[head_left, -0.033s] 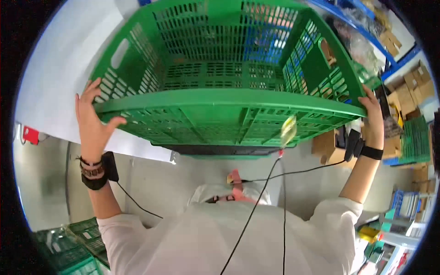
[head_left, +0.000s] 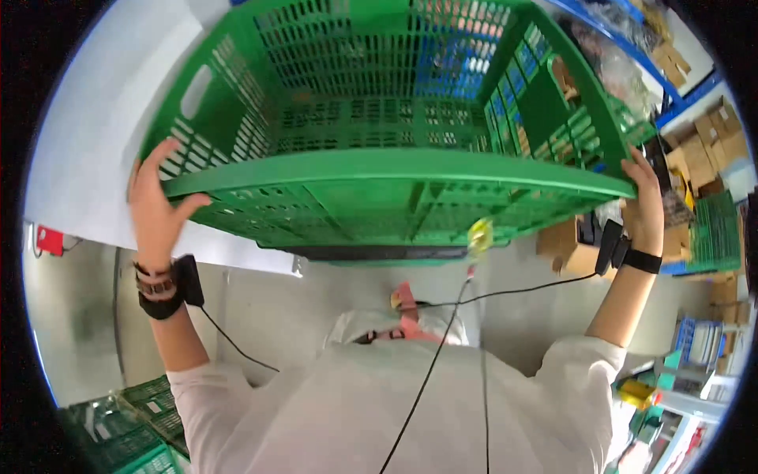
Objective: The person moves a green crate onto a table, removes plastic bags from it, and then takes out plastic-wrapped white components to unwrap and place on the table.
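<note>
Head view shows both hands at the near corners of a large green crate (head_left: pixel 367 209), held before the chest and tilted to show its inside. The left hand (head_left: pixel 154 201) has its thumb on the near wall, fingers spread over the side; the right hand (head_left: pixel 646 197) curls around the other corner. A white desk (head_left: pixel 87 158) lies left, cardboard boxes (head_left: pixel 559 246) right; a yellow trinket (head_left: pixel 480 235) and black cord (head_left: pixel 430 359) hang before the crate. Since the earlier frame, the trinket has swung left and the crate shifted slightly away.
</note>
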